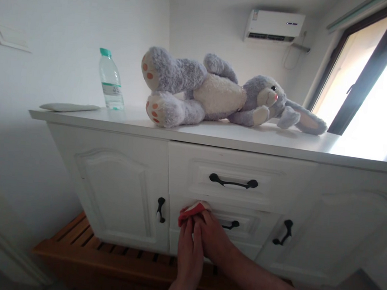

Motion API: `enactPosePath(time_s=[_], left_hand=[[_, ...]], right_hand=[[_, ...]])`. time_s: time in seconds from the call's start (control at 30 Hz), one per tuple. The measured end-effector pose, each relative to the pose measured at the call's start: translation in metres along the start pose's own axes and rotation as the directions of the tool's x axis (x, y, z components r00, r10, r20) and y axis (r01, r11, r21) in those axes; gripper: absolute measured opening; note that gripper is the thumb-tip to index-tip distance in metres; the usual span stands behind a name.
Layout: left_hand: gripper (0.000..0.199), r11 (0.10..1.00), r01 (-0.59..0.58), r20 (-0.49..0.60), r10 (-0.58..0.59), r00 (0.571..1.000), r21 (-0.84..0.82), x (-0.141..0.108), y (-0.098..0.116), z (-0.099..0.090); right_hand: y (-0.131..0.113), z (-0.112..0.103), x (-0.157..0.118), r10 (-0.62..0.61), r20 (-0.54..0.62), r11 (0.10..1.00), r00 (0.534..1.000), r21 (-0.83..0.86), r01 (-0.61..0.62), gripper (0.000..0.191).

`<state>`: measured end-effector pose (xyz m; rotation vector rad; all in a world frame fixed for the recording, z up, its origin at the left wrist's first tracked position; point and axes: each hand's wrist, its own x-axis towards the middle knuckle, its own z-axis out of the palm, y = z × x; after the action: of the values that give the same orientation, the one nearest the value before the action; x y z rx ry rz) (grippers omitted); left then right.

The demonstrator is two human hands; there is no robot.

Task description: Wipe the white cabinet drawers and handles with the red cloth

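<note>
A red and pale cloth is against the left part of the middle drawer front of a white cabinet. My left hand reaches up from below, its fingers together and pressed on the cloth's lower edge. Coming in from the right, my right hand has its fingers bent over the cloth, beside the left hand and touching it. The right hand partly hides the drawer's black handle. Above is the top drawer with its own black handle.
On the cabinet top lie a grey plush rabbit and a flat pale item; a clear bottle stands there. Below is a slatted wooden bench. Cabinet doors with black handles flank the drawers.
</note>
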<state>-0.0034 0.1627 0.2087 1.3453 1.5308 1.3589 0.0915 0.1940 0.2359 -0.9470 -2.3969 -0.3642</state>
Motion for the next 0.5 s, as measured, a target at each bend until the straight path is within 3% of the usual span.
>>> enactPosePath(time_s=[0.13, 0.27, 0.5], left_hand=[[0.068, 0.995, -0.086, 0.024, 0.085, 0.996, 0.055, -0.003, 0.014, 0.010], [0.066, 0.962, -0.225, 0.138, 0.204, 0.969, 0.155, -0.010, 0.031, 0.023], [0.067, 0.936, -0.317, 0.371, 0.242, 0.897, 0.154, -0.034, 0.067, 0.069]], right_hand=[[0.008, -0.020, -0.009, 0.052, 0.004, 0.998, 0.999, -0.035, -0.052, 0.043], [0.020, -0.038, -0.026, 0.116, 0.006, 0.992, 0.993, -0.058, -0.115, 0.043], [0.058, -0.067, -0.087, 0.147, 0.006, 0.976, 0.989, -0.163, -0.144, 0.043]])
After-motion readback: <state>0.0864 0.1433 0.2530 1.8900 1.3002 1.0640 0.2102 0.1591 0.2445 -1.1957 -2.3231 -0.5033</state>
